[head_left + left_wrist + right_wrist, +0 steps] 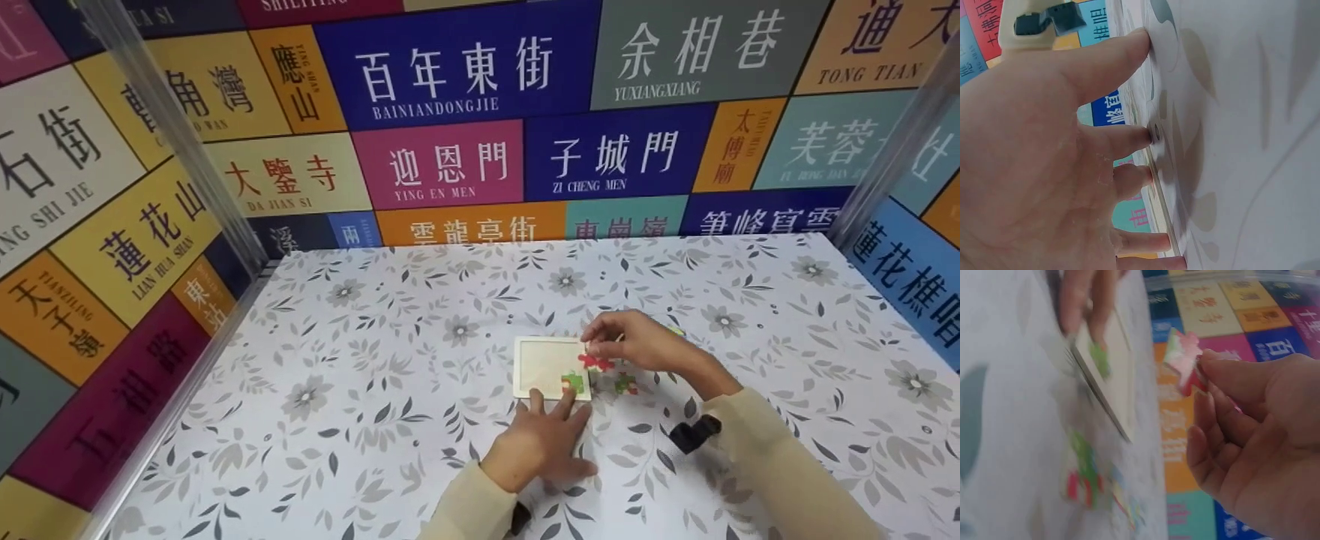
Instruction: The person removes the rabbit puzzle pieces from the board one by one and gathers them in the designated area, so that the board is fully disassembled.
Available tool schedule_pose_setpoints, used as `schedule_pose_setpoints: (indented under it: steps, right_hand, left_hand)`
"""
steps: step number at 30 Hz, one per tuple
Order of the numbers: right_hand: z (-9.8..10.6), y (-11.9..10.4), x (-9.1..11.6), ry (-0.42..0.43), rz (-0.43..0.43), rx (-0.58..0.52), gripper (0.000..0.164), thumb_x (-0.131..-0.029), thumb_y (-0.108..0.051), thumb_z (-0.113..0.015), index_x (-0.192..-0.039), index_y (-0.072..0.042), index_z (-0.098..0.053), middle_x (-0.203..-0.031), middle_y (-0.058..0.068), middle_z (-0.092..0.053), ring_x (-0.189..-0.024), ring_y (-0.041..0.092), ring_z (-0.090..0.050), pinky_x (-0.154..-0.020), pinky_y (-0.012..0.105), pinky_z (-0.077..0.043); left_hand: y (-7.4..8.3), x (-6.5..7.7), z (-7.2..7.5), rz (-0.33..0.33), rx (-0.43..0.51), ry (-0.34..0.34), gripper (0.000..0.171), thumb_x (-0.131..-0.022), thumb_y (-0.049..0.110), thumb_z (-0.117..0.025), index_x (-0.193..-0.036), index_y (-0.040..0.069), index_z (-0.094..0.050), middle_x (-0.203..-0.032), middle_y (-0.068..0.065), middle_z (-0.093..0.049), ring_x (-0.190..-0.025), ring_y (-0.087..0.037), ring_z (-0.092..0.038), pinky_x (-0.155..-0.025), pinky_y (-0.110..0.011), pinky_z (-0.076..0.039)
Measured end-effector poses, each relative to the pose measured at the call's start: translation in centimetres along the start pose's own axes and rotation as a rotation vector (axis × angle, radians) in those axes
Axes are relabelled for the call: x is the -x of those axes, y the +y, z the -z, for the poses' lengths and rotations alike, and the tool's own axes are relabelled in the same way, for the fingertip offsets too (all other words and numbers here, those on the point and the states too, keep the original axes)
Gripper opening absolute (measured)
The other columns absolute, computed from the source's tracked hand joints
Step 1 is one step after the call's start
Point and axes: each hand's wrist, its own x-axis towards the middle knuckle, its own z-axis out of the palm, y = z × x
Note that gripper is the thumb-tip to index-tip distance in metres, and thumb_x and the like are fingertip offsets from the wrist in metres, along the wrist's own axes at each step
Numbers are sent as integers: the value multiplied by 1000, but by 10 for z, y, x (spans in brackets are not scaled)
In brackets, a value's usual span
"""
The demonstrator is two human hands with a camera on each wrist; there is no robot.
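Observation:
My right hand point(637, 341) pinches a red puzzle piece point(1186, 363) between thumb and fingertips, over the right side of a small pale puzzle tray point(538, 361). The right wrist view shows green on one corner of this piece. In the tray's lower right corner lies a green puzzle piece point(573, 381). With spread fingers, my left hand point(534, 444) rests at the tray's near edge, one fingertip close by the green piece. The left wrist view has these fingertips along the tray's thin side, with the thumb point(1120, 53) held apart.
Right of the tray lies a loose green-and-red puzzle piece point(625, 385). Another loose piece point(1126, 498) lies beyond it, mostly behind the right hand in the head view. A floral cloth point(405, 330) covers the table, and sign-printed walls point(450, 82) stand at the back and sides.

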Motion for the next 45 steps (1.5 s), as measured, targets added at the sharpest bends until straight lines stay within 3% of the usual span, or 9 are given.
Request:
schedule_pose_setpoints:
  steps: [6,13,21,29,37,45]
  right_hand:
    - [31,15,34,2,-57,57,13,-93,-12,-70,-100,-1,-72,-97,13,-74,-75,5,-61,-67,25,-52]
    - [40,39,50,-3,-92,29,13,-91,-11,-72,-98,0,-72,-92,14,-74,-69,4,-60,-63,21,-48]
    - [35,49,47,-78,-101,-13,12,-90,-11,-73,-93,0,-73,-82,13,-70,-65,5,-53,-61,21,-45]
    - [30,54,46,-66,-92,37,11,-90,-12,-74,-93,-1,-76,-76,14,-70,-63,5,-54,-59,22,-46]
    - [30,52,45,-49,-126,71,12,-89,-12,-74,-96,-2,-75,-85,11,-74,-68,5,-57,-64,20,-47]
    - [25,33,41,-16,-132,107,19,-94,-21,-70,-102,-5,-75,-96,7,-75,-78,9,-60,-72,24,-50]
  left_hand:
    - [0,2,1,5,32,-7,82,-89,64,-59,-158,37,-26,-169,7,-17,-153,-43,-22,-121,-57,-29]
    - [0,3,2,-1,45,-19,83,-89,64,-60,-159,36,-26,-170,5,-16,-153,-44,-21,-120,-59,-29]
    - [0,1,2,4,49,-13,82,-89,62,-62,-158,36,-27,-169,6,-18,-153,-42,-22,-119,-58,-32]
    - [3,0,2,18,39,-20,82,-88,65,-61,-158,38,-27,-169,9,-17,-153,-41,-21,-119,-58,-32]
    - [4,-2,2,28,11,-21,82,-88,66,-60,-158,39,-27,-169,9,-18,-153,-40,-23,-117,-58,-33]
    - [4,-2,4,22,-2,-11,81,-87,64,-63,-157,38,-30,-168,10,-20,-152,-40,-26,-115,-56,-38]
